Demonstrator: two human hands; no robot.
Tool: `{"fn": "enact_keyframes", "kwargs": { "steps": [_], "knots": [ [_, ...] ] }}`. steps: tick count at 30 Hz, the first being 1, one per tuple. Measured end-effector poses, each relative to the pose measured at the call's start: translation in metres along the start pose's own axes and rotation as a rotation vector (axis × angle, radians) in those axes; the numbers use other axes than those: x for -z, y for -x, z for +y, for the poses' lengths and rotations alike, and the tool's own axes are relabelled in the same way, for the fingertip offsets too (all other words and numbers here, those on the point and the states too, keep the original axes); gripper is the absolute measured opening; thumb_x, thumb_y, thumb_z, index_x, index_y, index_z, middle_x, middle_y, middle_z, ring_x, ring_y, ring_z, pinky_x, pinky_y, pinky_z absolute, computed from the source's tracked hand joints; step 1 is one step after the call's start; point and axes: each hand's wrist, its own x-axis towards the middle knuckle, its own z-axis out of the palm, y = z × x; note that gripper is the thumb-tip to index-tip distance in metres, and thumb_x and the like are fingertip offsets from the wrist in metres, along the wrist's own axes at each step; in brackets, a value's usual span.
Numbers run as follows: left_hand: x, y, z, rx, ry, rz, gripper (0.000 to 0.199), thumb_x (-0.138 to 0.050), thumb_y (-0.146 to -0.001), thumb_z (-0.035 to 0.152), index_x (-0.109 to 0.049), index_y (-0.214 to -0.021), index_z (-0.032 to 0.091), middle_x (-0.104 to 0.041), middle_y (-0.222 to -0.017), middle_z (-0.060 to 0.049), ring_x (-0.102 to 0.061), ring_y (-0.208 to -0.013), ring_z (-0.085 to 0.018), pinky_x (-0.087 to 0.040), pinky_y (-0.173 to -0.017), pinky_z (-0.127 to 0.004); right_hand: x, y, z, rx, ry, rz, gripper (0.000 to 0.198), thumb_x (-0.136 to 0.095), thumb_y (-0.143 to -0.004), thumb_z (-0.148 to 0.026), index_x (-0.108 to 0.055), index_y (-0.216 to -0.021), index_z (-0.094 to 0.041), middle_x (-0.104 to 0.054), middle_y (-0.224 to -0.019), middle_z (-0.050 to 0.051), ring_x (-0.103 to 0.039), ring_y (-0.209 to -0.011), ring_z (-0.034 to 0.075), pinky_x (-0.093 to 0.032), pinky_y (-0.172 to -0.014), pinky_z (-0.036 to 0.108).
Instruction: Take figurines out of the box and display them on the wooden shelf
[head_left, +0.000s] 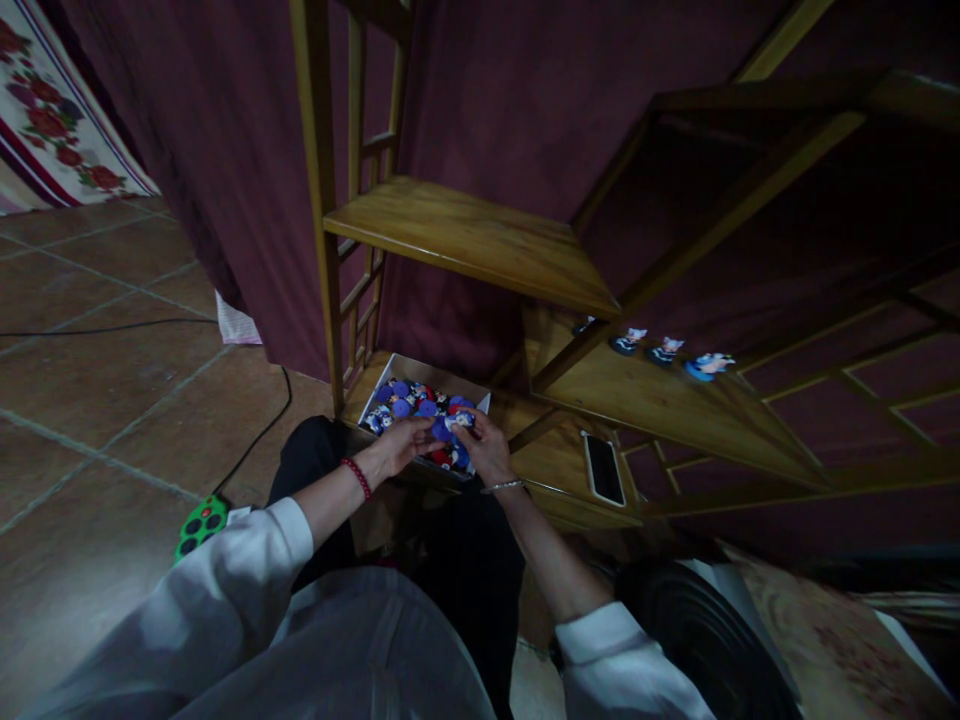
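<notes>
Over a white box of small figurines, my right hand pinches a figurine with a white-and-blue top and a round blue-purple base. My left hand, a red bead bracelet at its wrist, meets the same figurine from the other side, its fingers closed at the base. Below and around my hands, the box holds several more figurines lying jumbled, many with purple discs and some with red parts. My fingers hide part of the held figurine and of the box's contents.
Several figurines stand in a row on a wooden shelf to the right. A phone lies on the lower board. Above the box juts another shelf board. A green power strip with a black cord sits on the tiled floor.
</notes>
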Motion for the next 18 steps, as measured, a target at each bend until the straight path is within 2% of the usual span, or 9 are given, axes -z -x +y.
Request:
{"fn": "enact_keyframes", "kwargs": {
  "steps": [7,18],
  "knots": [
    [-0.003,0.002,0.002,-0.005,0.005,0.008,0.009,-0.051,-0.077,0.010,-0.058,-0.071,0.010,-0.065,-0.070,-0.008,-0.062,-0.067,-0.014,-0.051,-0.076,-0.032,-0.002,0.000,-0.002,-0.057,-0.123,0.010,0.039,-0.061,-0.067,-0.039,-0.056,-0.101,-0.020,-0.065,-0.089,0.004,-0.062,-0.079,0.017,-0.049,-0.076,0.033],
    [0.001,-0.002,0.002,-0.009,-0.014,-0.019,0.011,-0.051,-0.077,0.010,-0.059,-0.070,0.010,-0.065,-0.070,-0.007,-0.062,-0.068,-0.014,-0.050,-0.077,-0.032,-0.005,-0.003,0.011,-0.111,-0.206,-0.001,0.040,-0.064,-0.064,-0.040,-0.058,-0.098,-0.020,-0.064,-0.089,0.002,-0.060,-0.081,0.016,-0.048,-0.078,0.032]
  ]
}}
